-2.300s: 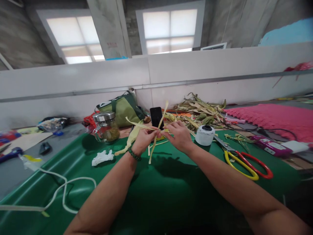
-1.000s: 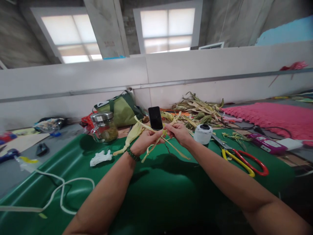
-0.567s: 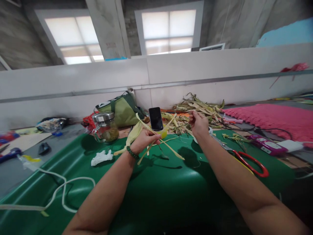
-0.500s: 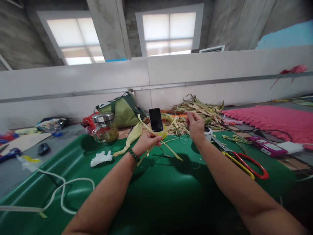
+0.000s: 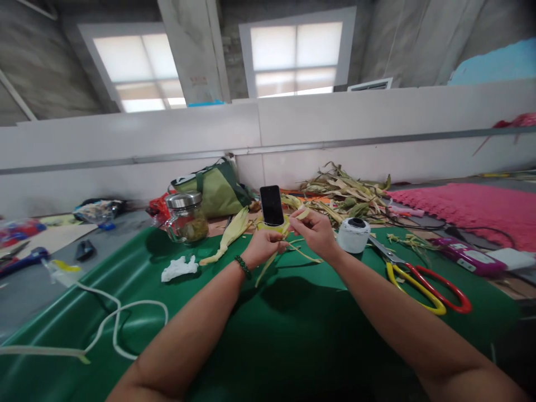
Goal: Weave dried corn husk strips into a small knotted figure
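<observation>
My left hand (image 5: 263,247), with a green bracelet at the wrist, is closed on pale corn husk strips (image 5: 265,272) whose ends hang below the fingers. My right hand (image 5: 314,229) pinches a husk strip as well, its pale end showing above the fingertips. The two hands are close together over the green mat (image 5: 288,329). Just behind them a black phone (image 5: 272,205) leans upright on a yellow stand. A whole corn husk (image 5: 231,233) lies left of my left hand. A white spool (image 5: 354,237) stands right of my right wrist.
Large scissors (image 5: 412,274) with red and yellow handles lie at the right. Dried husks (image 5: 347,190) are heaped at the back. A glass jar (image 5: 186,219), a green bag (image 5: 213,190) and crumpled white tissue (image 5: 179,269) are at the left, with a white cable (image 5: 116,324) nearer.
My right hand has come down and left, from raised and apart to beside my left hand. The husk strip in my left hand has turned downward. The view has shifted slightly.
</observation>
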### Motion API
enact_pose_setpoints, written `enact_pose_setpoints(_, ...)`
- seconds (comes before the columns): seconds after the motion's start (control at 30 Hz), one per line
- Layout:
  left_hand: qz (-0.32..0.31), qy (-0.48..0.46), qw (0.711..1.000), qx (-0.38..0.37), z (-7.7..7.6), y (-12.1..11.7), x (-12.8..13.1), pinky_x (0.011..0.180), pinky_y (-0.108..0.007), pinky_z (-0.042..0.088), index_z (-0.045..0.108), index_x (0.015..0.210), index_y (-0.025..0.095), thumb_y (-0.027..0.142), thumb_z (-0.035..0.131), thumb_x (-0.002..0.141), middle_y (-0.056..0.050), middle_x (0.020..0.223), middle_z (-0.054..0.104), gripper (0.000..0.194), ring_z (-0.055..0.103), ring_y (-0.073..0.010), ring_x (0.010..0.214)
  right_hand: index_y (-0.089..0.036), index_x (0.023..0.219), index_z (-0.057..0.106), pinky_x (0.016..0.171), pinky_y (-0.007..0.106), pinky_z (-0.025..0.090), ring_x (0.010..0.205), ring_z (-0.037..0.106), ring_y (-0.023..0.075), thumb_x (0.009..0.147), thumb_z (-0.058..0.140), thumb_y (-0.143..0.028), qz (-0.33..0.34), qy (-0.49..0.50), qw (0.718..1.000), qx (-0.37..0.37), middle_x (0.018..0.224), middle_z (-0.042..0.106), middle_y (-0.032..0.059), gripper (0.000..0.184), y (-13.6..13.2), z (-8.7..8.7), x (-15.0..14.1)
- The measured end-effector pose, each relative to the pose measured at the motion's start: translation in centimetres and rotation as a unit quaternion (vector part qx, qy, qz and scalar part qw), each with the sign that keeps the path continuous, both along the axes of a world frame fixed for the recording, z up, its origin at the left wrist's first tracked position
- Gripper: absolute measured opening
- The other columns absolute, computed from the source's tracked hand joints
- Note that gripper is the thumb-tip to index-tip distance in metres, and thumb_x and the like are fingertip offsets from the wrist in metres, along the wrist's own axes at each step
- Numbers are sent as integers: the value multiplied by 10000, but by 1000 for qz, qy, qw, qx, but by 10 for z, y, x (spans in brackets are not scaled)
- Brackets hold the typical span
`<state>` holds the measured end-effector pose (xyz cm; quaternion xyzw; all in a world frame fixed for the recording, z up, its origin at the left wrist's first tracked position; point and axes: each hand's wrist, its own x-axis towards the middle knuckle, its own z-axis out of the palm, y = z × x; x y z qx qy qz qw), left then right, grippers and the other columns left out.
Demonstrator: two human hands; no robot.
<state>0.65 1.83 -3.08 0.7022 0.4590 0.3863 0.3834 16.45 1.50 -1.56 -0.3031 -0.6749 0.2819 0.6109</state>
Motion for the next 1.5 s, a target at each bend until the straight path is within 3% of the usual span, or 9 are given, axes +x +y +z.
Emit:
enact_pose_setpoints(0.27,83,-209,971,-88,5,3,2,570,-233,506,649,727,137,413,570,821,-22,560,667,303,647,-138,560,-181,695,672,512,250,464,515,569,122,708,658,-343,14,8,998,-55,592,651,6,163,4,-4,-1)
enact_pose_setpoints(0.53,10,-208,975,-71,13,-4,-2,506,-183,445,678,686,123,182,702,645,0,609,647,76,552,-77,509,-186,848,699,709,287,491,771,657,178,854,547,-242,-79,-214,969,94,850,728,56,163,6,-16,-2)
enact_pose_setpoints(0.77,1,-241,966,-94,16,-7,-4,518,-210,446,722,898,118,295,788,610,-6,683,676,345,488,-49,465,-179,906,691,753,285,484,839,658,191,921,458,-211,-126,-331,916,188,904,709,83,235,8,-18,3)
enact_pose_setpoints(0.93,15,-263,958,-109,17,-8,-2,510,-189,427,747,818,153,412,776,640,-10,677,690,316,574,-74,522,-185,829,644,746,270,479,790,645,171,894,487,-202,-114,-271,934,203,831,694,58,170,7,-19,-1)
enact_pose_setpoints(1.1,-6,-298,948,-114,19,-13,0,508,-178,399,755,850,153,300,852,534,-9,696,689,362,523,-52,512,-199,753,550,606,251,456,604,598,139,826,562,-219,-102,-168,973,119,662,622,-6,76,6,-20,-5)
enact_pose_setpoints(1.2,4,-292,953,-81,15,-13,3,554,-198,423,749,737,143,305,829,573,-47,816,710,244,563,-78,592,-207,744,521,552,245,444,538,580,127,817,590,-259,-78,-133,985,75,614,591,-31,112,9,-22,-5)
enact_pose_setpoints(1.3,16,-305,950,-65,12,-10,5,596,-207,437,747,736,145,323,806,609,-49,790,709,226,597,-110,665,-207,747,524,534,245,437,529,561,124,832,589,-267,-76,-136,983,96,609,580,-32,123,9,-21,-3)
enact_pose_setpoints(1.4,36,-330,940,-78,13,-7,2,562,-191,421,748,816,145,319,817,590,-15,654,681,294,577,-95,600,-198,752,583,623,270,439,665,553,151,852,564,-206,-162,-196,937,240,697,596,16,102,4,-17,-2)
enact_pose_setpoints(1.5,26,-349,932,-92,15,-6,-1,544,-193,420,738,806,126,308,828,564,-12,621,679,316,560,-89,559,-201,820,652,676,293,408,744,507,174,876,487,-123,-178,-318,839,404,755,585,49,191,-4,-15,-9)
